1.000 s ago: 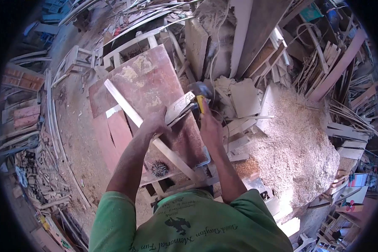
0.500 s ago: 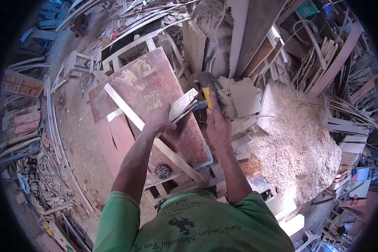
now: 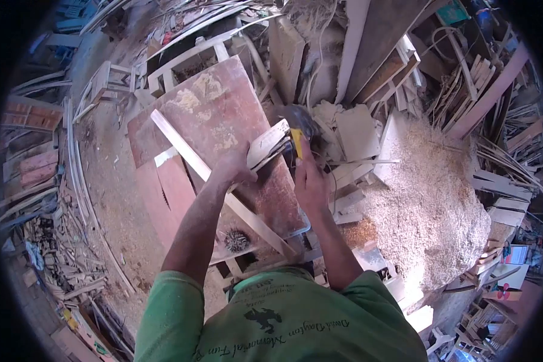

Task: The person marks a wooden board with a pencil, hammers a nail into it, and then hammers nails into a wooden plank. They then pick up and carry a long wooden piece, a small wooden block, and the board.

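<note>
My left hand (image 3: 235,169) grips a short bundle of wooden pieces (image 3: 268,143) that points up and to the right. My right hand (image 3: 311,181) is wrapped round a tool with a yellow part (image 3: 297,142) and a dark, blurred body, held against the bundle's far end. Beneath the hands is a worn reddish board (image 3: 217,114) with patches of dust. A long pale wooden strip (image 3: 184,148) lies diagonally across it, passing under my left wrist. Near the board's close edge sits a round, spiky dark object (image 3: 236,241).
A large heap of wood shavings (image 3: 428,199) spreads on the right. Upright planks (image 3: 371,54) stand beyond the board. Scrap wood (image 3: 60,259) is piled at the left, near a small wooden frame (image 3: 110,83). A reddish panel (image 3: 166,193) lies left of the strip.
The view has shifted slightly. The tool's yellow part is now closer to the bundle's end and more tilted, and both hands keep their hold.
</note>
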`<state>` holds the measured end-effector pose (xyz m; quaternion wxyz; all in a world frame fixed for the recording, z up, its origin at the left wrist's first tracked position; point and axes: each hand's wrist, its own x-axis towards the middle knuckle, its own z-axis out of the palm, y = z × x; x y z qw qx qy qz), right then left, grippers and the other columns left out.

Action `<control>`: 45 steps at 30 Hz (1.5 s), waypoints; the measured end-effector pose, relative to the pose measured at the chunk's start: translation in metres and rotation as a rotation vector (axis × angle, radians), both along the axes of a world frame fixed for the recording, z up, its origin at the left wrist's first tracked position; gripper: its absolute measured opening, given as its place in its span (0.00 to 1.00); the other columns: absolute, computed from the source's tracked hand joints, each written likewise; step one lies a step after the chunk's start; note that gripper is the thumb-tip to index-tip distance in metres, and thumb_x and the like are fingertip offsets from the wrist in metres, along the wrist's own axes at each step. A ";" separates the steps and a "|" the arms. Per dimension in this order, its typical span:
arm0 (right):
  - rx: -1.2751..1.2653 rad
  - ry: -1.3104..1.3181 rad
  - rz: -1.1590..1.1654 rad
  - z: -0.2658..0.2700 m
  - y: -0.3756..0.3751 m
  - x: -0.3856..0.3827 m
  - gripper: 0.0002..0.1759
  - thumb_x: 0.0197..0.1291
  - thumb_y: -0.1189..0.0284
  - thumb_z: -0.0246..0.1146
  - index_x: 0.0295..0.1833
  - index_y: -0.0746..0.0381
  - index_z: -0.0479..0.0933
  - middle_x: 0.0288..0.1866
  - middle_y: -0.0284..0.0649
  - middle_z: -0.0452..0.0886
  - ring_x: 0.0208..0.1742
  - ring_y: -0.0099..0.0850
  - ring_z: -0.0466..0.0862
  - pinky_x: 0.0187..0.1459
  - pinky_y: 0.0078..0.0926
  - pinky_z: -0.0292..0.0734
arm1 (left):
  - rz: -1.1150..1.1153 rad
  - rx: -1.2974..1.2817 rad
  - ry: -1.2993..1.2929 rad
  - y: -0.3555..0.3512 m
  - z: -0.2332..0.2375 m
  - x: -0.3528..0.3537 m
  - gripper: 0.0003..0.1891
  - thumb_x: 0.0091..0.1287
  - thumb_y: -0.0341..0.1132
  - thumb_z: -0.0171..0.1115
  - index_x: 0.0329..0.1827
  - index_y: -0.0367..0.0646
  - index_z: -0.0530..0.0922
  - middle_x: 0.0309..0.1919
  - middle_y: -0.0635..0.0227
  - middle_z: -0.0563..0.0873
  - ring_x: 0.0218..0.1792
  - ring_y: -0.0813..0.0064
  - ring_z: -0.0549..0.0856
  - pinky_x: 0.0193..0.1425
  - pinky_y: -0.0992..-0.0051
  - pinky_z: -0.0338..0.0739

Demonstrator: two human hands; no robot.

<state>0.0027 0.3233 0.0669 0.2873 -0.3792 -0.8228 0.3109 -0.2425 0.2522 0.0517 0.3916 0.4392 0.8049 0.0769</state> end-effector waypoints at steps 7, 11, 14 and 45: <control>-0.219 0.089 -0.080 -0.010 -0.008 0.038 0.34 0.83 0.71 0.58 0.90 0.49 0.65 0.35 0.45 0.82 0.33 0.32 0.82 0.40 0.36 0.83 | 0.461 0.132 -0.086 -0.009 -0.006 0.032 0.55 0.58 0.51 0.84 0.81 0.33 0.60 0.57 0.29 0.87 0.58 0.37 0.90 0.67 0.53 0.84; -0.369 0.056 -0.156 -0.010 -0.015 0.058 0.34 0.83 0.71 0.58 0.90 0.49 0.64 0.35 0.44 0.83 0.31 0.28 0.82 0.40 0.34 0.83 | 1.238 0.608 -0.433 0.007 -0.055 0.074 0.50 0.68 0.58 0.78 0.78 0.31 0.61 0.61 0.45 0.84 0.57 0.55 0.89 0.59 0.60 0.87; -0.546 0.018 -0.215 -0.004 -0.021 0.065 0.34 0.83 0.73 0.58 0.90 0.49 0.65 0.46 0.50 0.91 0.33 0.31 0.86 0.42 0.37 0.85 | 1.391 0.451 -0.804 0.018 -0.067 0.064 0.42 0.74 0.59 0.74 0.74 0.32 0.69 0.60 0.50 0.84 0.53 0.61 0.89 0.54 0.60 0.89; -0.206 -0.074 -0.129 -0.039 -0.018 0.040 0.34 0.83 0.69 0.60 0.90 0.51 0.63 0.63 0.60 0.88 0.56 0.61 0.91 0.55 0.53 0.87 | -0.331 0.022 0.350 -0.039 -0.011 -0.045 0.39 0.61 0.49 0.81 0.65 0.36 0.68 0.51 0.36 0.88 0.54 0.32 0.88 0.55 0.43 0.83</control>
